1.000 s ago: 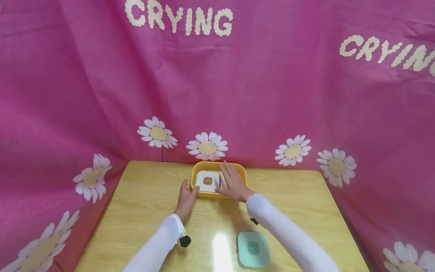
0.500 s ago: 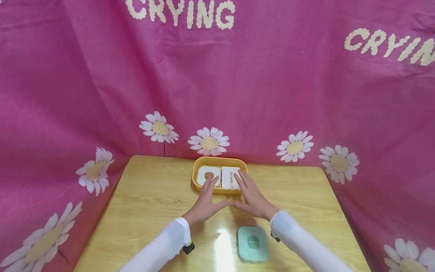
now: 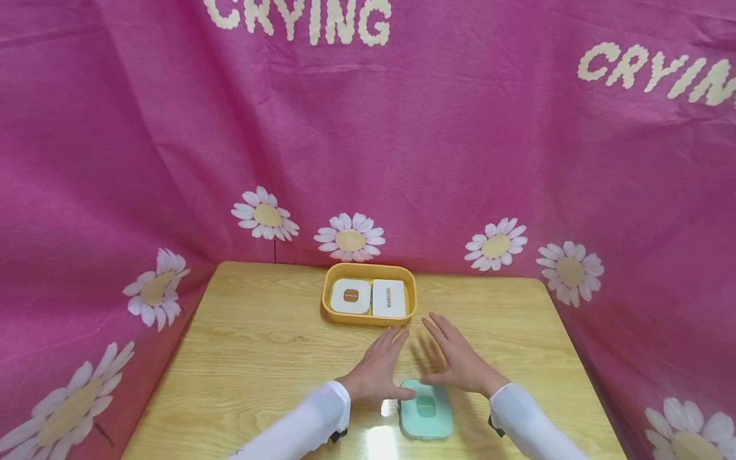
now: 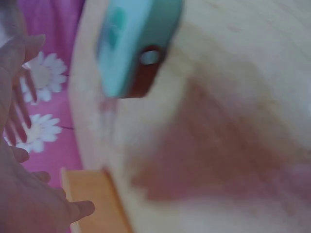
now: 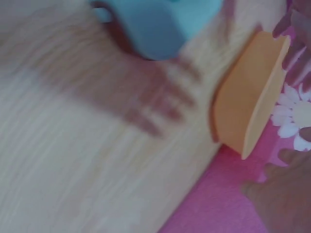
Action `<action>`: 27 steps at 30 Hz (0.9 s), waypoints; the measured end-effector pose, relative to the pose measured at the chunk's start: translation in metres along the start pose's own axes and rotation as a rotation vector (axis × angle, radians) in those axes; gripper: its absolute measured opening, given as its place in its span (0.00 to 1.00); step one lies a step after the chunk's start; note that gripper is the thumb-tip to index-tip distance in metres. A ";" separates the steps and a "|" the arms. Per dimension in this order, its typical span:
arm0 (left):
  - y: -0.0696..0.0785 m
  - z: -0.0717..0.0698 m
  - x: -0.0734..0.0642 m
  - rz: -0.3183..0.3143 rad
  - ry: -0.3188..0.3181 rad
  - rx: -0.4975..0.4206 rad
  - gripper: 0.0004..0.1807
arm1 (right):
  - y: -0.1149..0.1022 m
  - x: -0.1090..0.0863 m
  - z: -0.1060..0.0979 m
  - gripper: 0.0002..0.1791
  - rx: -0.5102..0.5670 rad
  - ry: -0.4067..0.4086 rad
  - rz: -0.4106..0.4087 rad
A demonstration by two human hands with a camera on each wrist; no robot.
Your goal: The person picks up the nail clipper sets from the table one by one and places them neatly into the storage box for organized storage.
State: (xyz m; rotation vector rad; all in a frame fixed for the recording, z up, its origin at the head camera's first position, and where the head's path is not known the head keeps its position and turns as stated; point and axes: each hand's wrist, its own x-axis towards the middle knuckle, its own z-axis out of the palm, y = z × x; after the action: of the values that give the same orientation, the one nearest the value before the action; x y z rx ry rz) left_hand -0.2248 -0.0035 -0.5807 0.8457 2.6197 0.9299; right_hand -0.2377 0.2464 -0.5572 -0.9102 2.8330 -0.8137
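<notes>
A mint-green square case with rounded corners lies on the table toward the front, and both hands hover around its far side. My left hand is spread, its thumb overlapping the case's far left corner in the head view. Opposite it, my right hand has its fingers extended, the thumb over the case's far edge. Neither hand holds anything. The left wrist view shows the case with a brown-edged latch on its side. Beyond the hands stands a yellow tray holding a white square case and a white box lettered MANICURE.
The wooden table ends at a pink daisy-printed cloth along its back and sides. The yellow tray sits close to the back edge. Light glares off the table left of the green case.
Both hands have left the tray and drawn back toward the green case, moving right. The white case and white box in the tray are now uncovered. The green case has stayed put.
</notes>
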 end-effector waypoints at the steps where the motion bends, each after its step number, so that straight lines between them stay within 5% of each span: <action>1: -0.002 0.005 -0.001 -0.008 -0.017 0.011 0.66 | 0.002 -0.003 0.002 0.66 -0.025 0.004 -0.019; 15: 0.000 0.044 -0.008 -0.028 -0.114 0.099 0.68 | 0.010 -0.040 0.031 0.63 -0.113 0.040 -0.174; 27: 0.002 0.061 -0.014 0.013 -0.095 0.268 0.70 | 0.001 -0.054 0.047 0.65 -0.059 -0.090 -0.059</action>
State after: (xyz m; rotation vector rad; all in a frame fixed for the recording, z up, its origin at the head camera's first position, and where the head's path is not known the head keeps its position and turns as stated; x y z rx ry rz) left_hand -0.1883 0.0203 -0.6260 0.9440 2.6947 0.5320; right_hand -0.1841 0.2545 -0.6035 -1.0153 2.7781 -0.6797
